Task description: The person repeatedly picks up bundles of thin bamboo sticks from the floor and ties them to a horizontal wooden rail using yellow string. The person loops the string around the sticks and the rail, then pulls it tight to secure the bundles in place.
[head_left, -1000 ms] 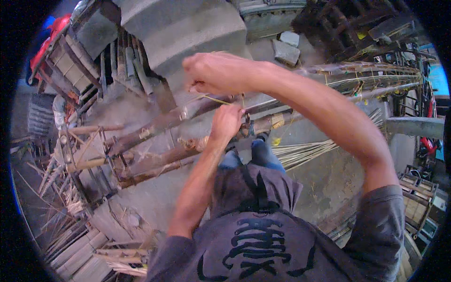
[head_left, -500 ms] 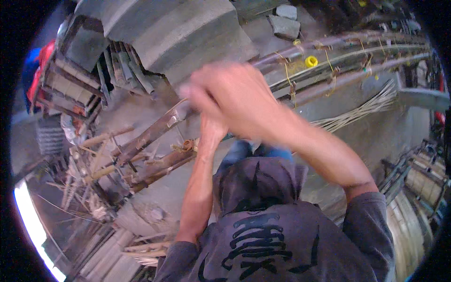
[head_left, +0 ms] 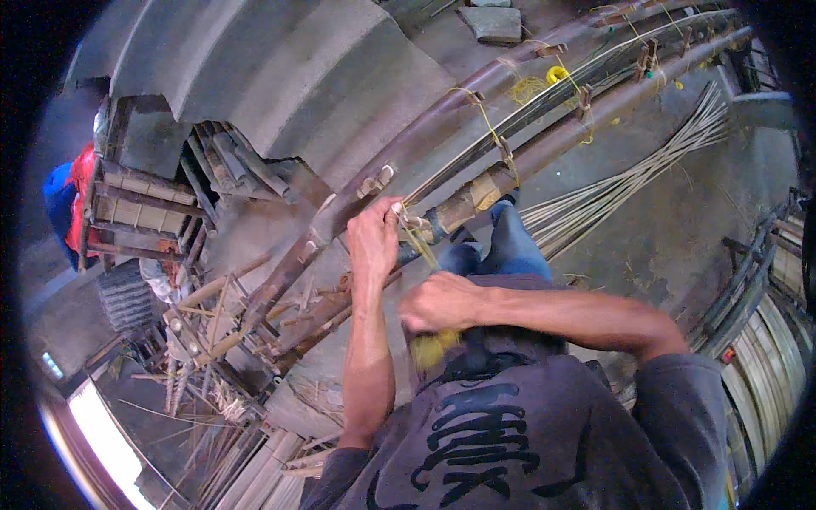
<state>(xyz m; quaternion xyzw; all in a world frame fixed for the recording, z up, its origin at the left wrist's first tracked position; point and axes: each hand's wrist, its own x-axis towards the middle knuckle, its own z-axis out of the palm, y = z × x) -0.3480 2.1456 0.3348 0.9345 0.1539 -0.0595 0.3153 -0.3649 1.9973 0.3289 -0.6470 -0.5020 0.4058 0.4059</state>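
Note:
My left hand (head_left: 372, 244) is closed in a pinch at the near end of a bundle of long thin strips (head_left: 463, 160). A yellow cord (head_left: 424, 248) runs taut from its fingertips down to my right hand (head_left: 444, 303), which is closed in a fist close to my chest. More yellow cord (head_left: 439, 347) hangs in a blurred bunch below that fist. The strips lie between two long brown poles, the nearer pole (head_left: 557, 138) and the farther pole (head_left: 425, 140). Wooden pegs (head_left: 505, 151) and yellow ties stand along the poles.
A yellow cord roll (head_left: 557, 75) sits between the poles. Pale thin sticks (head_left: 633, 174) lie fanned on the floor to the right. Curved concrete steps (head_left: 314, 76) rise at the upper left. A wooden frame (head_left: 217, 331) and scraps fill the left; slats (head_left: 756, 340) lie lower right.
My right hand has come down from above my left hand toward my chest, drawing the yellow cord out. The left hand now shows at the strips' end. My view has shifted.

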